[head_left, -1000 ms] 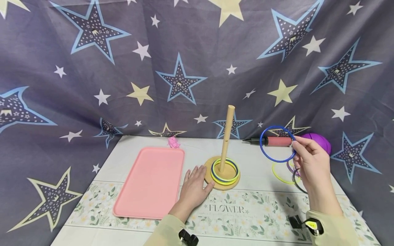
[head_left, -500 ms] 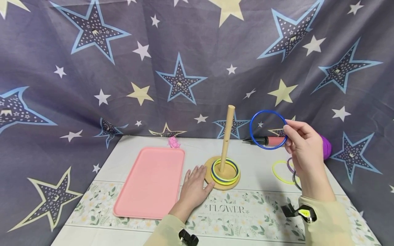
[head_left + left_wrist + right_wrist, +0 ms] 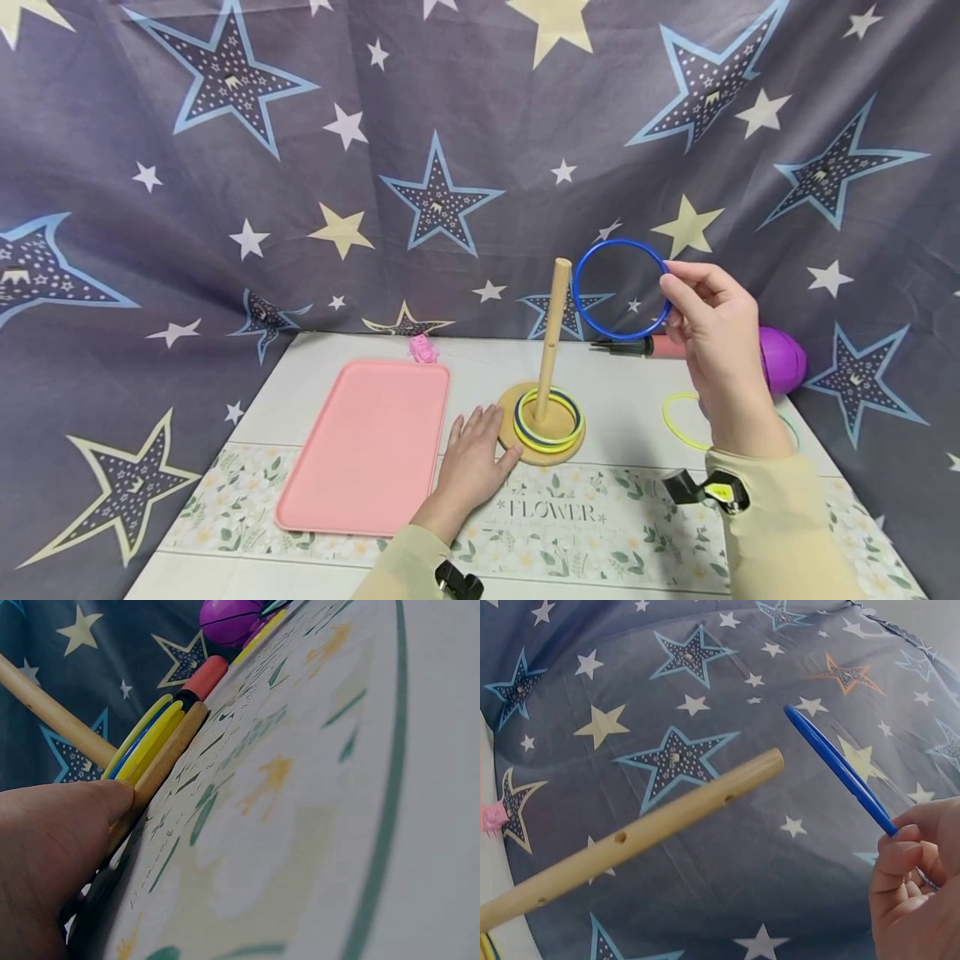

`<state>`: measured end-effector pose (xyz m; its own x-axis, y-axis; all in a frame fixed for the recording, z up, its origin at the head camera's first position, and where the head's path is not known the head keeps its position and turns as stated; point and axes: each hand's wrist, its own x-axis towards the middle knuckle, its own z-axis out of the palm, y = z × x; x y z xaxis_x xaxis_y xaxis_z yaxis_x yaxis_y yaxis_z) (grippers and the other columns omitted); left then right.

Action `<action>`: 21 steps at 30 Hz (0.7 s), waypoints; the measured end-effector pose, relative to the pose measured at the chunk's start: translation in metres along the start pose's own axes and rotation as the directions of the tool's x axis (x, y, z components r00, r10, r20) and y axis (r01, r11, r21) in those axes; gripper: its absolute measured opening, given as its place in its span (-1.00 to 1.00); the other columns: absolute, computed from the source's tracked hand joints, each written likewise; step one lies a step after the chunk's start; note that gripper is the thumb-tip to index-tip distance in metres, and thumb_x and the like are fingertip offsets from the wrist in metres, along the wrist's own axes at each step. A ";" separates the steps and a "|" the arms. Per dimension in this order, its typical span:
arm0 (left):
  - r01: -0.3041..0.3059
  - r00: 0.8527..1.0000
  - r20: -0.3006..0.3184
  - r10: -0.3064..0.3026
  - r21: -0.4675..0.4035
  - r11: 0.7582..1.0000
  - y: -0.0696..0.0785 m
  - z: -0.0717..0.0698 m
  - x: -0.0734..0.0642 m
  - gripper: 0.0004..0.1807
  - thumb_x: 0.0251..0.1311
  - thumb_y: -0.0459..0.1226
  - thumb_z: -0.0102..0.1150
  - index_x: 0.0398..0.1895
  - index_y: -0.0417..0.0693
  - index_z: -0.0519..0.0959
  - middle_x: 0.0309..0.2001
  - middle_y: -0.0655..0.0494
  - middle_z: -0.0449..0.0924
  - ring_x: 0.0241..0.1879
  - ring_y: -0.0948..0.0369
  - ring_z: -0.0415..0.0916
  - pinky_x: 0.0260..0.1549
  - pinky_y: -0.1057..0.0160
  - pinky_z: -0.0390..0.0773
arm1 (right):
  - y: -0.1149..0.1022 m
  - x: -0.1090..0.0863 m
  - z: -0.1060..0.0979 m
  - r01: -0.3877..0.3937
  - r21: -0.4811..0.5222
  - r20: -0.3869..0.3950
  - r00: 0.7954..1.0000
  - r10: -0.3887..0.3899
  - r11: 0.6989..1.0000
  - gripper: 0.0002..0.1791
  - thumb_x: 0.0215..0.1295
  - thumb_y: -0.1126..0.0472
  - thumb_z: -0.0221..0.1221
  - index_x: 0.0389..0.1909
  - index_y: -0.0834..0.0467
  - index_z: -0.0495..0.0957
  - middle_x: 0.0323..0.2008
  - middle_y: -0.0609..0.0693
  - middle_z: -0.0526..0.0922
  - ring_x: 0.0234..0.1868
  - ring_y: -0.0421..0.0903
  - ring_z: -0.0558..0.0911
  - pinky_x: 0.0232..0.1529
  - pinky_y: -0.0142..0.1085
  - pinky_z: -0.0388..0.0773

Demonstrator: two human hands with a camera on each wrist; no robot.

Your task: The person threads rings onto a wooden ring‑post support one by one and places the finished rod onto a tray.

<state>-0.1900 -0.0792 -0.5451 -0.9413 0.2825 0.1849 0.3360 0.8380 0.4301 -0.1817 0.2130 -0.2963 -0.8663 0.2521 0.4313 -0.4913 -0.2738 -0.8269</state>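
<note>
My right hand (image 3: 720, 346) pinches a blue ring (image 3: 619, 337) between thumb and fingertips. The ring is held up in the air, tilted on edge, just right of the top of a wooden peg (image 3: 553, 333). In the right wrist view, the ring (image 3: 841, 771) is apart from the peg (image 3: 675, 823). Yellow and blue rings (image 3: 551, 448) lie around the foot of the peg on its round wooden base (image 3: 534, 457). With fingers spread, my left hand (image 3: 472, 458) rests at the base's left side; in the left wrist view, the thumb (image 3: 112, 796) touches the base's edge.
A pink tray (image 3: 367, 450) lies left of the left hand, with a small pink toy (image 3: 423, 348) behind it. At the right are a red and black hand pump (image 3: 663, 347), a purple ball (image 3: 782, 360) and a yellow ring (image 3: 675, 427), partly behind the right arm.
My right hand has moved left and upward with the blue ring, bringing it from above the pump to beside the peg's top. The left hand has stayed in place.
</note>
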 end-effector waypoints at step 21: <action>-0.018 1.000 -0.009 0.018 -0.005 1.000 -0.001 -0.002 -0.001 -0.15 0.59 0.15 0.18 0.70 -0.20 0.32 0.67 -0.16 0.29 0.70 -0.13 0.12 0.69 -0.26 -0.10 | 0.028 0.008 0.033 -0.048 -0.084 0.014 0.999 0.049 0.995 -0.86 0.51 0.36 0.39 0.01 0.21 0.79 -0.42 0.00 0.63 -0.58 -0.21 0.46 -0.67 -0.47 0.36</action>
<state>-0.1894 -0.0814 -0.5438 -0.9347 0.2933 0.2008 0.3531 0.8303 0.4312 -0.2054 0.1765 -0.3035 -0.8906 0.2250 0.3953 -0.4400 -0.2062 -0.8740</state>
